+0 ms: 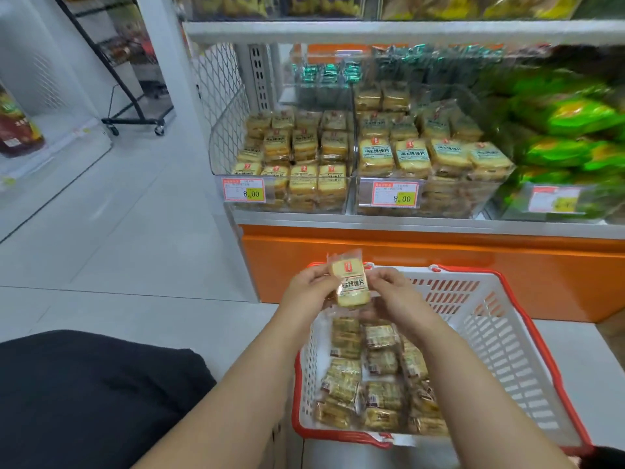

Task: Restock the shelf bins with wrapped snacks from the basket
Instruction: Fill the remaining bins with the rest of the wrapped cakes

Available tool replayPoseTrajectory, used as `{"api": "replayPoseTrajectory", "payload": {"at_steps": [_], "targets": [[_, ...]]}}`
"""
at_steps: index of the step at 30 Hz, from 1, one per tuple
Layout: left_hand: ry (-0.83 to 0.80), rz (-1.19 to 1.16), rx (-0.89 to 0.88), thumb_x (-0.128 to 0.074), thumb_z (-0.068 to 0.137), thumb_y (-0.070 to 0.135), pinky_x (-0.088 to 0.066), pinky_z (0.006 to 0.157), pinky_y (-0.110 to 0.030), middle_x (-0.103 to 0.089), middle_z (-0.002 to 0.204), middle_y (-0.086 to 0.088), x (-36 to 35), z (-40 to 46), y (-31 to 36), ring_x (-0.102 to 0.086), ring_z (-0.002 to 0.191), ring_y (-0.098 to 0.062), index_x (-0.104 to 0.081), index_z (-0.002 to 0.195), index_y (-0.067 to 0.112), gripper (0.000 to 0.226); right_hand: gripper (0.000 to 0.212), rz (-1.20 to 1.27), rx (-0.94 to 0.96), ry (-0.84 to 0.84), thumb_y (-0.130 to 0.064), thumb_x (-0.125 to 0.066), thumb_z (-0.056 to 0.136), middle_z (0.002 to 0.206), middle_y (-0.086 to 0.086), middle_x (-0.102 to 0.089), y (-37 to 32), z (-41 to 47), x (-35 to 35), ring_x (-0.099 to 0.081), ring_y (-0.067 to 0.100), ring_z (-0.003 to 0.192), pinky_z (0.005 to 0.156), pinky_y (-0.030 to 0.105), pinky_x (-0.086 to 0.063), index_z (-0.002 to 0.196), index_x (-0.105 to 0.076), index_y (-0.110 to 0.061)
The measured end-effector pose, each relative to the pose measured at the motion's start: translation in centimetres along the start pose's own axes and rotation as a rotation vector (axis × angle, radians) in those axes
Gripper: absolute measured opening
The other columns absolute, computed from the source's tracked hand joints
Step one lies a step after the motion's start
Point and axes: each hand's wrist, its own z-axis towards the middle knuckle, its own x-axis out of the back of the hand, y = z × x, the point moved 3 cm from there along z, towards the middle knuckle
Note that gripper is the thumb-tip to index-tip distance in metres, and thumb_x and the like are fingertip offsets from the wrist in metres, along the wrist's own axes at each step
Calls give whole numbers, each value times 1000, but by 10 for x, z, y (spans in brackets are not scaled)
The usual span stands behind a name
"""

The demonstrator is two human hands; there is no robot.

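Note:
Both hands hold one yellow wrapped snack [350,282] upright above the far end of the basket. My left hand [307,292] pinches its left edge and my right hand [395,296] pinches its right edge. The white basket with a red rim [507,336] stands on the floor below my arms, with several wrapped snacks [375,377] lying in its bottom. On the shelf ahead, two clear bins [287,201] [426,204] hold rows of the same yellow packs, each with a red and yellow price tag.
A bin of green packets [568,130] sits at the right of the shelf. Small teal-wrapped sweets [329,74] fill a bin behind. The orange shelf base [422,265] is just beyond the basket. A black wheeled rack [135,120] stands at the back left. My dark-clothed knee [84,394] is at lower left.

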Motion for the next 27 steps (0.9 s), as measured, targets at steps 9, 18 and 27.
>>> {"api": "replayPoseTrajectory", "payload": {"at_steps": [9,18,27], "targets": [[-75,436,-53,-60,92,8,-55,85,-47,-73,87,-14,37,-2,89,-67,81,-26,-70,93,11,10,68,-1188,611,-69,-52,-79,69,154,-5,-26,-89,-23,-45,-25,15,141,112,32,-27,121,-42,-28],[-29,711,-175,-57,98,30,-48,70,-21,-68,104,-3,92,9,137,-61,82,-11,-64,112,16,21,49,-1046,682,-71,-43,-77,76,108,-8,-47,-125,6,-75,-47,11,102,81,26,-42,105,-41,-28],[282,1287,-394,-54,96,35,-40,103,-39,-49,135,-6,140,33,185,-41,127,-27,-50,136,22,42,52,-794,701,-29,-33,-81,76,114,-6,-54,-236,106,-129,-54,12,104,87,27,-41,113,-45,-26]]}}
